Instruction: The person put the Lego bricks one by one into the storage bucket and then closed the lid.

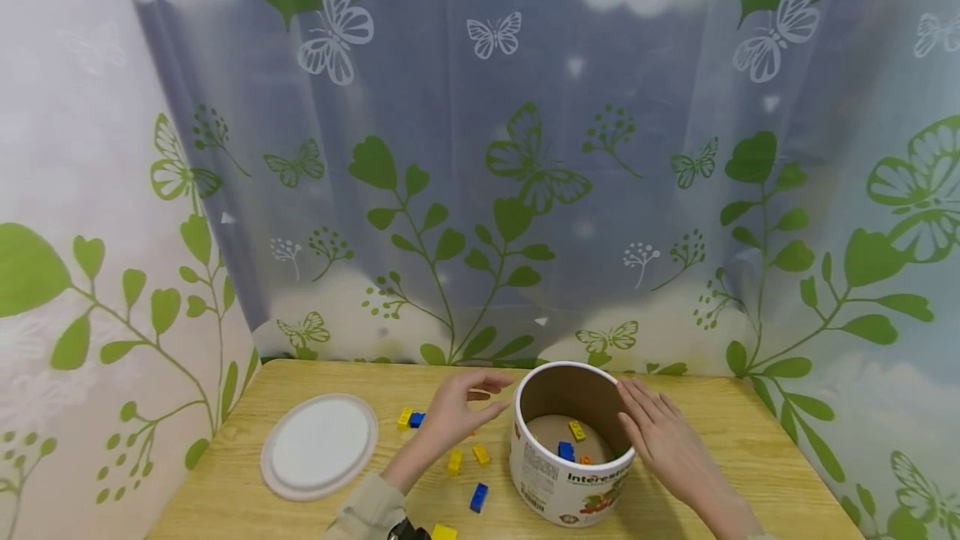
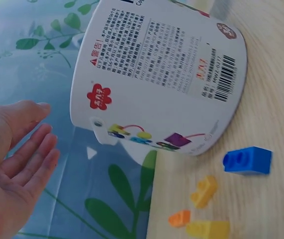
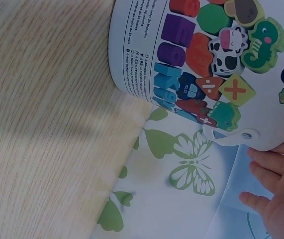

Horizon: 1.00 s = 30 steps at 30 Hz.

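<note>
"Now, how are the hands posed?"

"Bare and busy at either side of a white, round-walled bucket [image 1: 542, 483]. The left hand [image 1: 456, 408] stands just beside it, palm facing the wall, thumb and fingers apart around nothing. The right hand [image 1: 666, 444] lays straight fingers at the opposite rim, uncurled, clasping nothing."

"And the bucket itself?"

"Upright on a pale wood-grain table [image 1: 217, 490], lidless, brown inside. Its wall carries a barcode, Chinese print and colourful toy pictures, among them a cow and a green seahorse. A small white handle mount [image 3: 231, 137] shows near the right fingers."

"What does it contain?"

"On its floor lie a yellow studded plastic block [image 1: 577, 430], a blue plastic block [image 1: 566, 450] and a small orange piece [image 1: 586, 460], partly hidden by the rim."

"Anything outside?"

"Loose yellow and blue blocks [image 1: 478, 497] dot the tabletop between the bucket and a flat, round white lid [image 1: 322, 447], which rests at the left."
</note>
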Each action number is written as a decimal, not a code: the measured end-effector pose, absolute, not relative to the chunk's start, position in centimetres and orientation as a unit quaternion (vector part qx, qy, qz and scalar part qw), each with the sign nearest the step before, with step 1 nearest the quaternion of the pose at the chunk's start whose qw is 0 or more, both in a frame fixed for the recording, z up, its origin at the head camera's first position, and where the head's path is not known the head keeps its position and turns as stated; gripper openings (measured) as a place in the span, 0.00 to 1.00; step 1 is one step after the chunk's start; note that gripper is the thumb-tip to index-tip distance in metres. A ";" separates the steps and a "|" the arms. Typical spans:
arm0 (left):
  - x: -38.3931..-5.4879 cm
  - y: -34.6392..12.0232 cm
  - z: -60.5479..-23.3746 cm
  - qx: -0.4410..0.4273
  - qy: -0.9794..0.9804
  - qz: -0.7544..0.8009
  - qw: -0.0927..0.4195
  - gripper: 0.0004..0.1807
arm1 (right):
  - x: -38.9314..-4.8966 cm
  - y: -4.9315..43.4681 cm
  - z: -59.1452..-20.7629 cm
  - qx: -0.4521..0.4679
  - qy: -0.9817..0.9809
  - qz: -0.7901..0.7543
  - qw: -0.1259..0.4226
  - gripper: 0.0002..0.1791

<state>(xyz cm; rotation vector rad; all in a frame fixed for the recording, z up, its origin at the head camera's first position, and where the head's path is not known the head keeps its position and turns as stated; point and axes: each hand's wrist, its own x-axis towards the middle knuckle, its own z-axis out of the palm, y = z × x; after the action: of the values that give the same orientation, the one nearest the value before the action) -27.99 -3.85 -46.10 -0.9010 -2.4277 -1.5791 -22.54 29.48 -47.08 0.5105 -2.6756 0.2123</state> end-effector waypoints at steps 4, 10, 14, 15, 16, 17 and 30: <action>-27.7 -4.6 -46.9 -0.298 -0.794 -0.529 0.046 0.15 | -22.6 29.5 -47.2 0.187 -0.956 0.075 0.213 0.27; -27.2 -5.4 -48.1 -0.284 -0.801 -0.525 0.035 0.13 | -22.6 29.6 -47.4 0.187 -0.956 0.074 0.215 0.28; -26.7 -5.9 -49.0 -0.275 -0.804 -0.527 0.026 0.13 | -22.6 29.5 -47.3 0.185 -0.958 0.076 0.208 0.28; -26.7 -6.1 -49.2 -0.273 -0.805 -0.526 0.023 0.13 | -22.6 29.5 -47.2 0.184 -0.958 0.077 0.205 0.28; -26.5 -6.2 -49.5 -0.271 -0.805 -0.527 0.019 0.12 | -22.6 29.5 -47.2 0.184 -0.958 0.078 0.204 0.28; -26.4 -6.4 -49.8 -0.268 -0.808 -0.525 0.015 0.12 | -22.5 29.5 -47.1 0.183 -0.959 0.078 0.202 0.28; -24.5 -8.5 -53.1 -0.241 -0.809 -0.536 -0.035 0.13 | -22.7 29.5 -47.3 0.184 -0.957 0.079 0.209 0.28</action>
<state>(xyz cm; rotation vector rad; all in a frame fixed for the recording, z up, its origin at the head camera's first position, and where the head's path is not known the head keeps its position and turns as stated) -24.48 -8.49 -53.11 -0.7739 -2.5982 -1.7216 -22.65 29.51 -47.28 0.5125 -2.6619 0.2206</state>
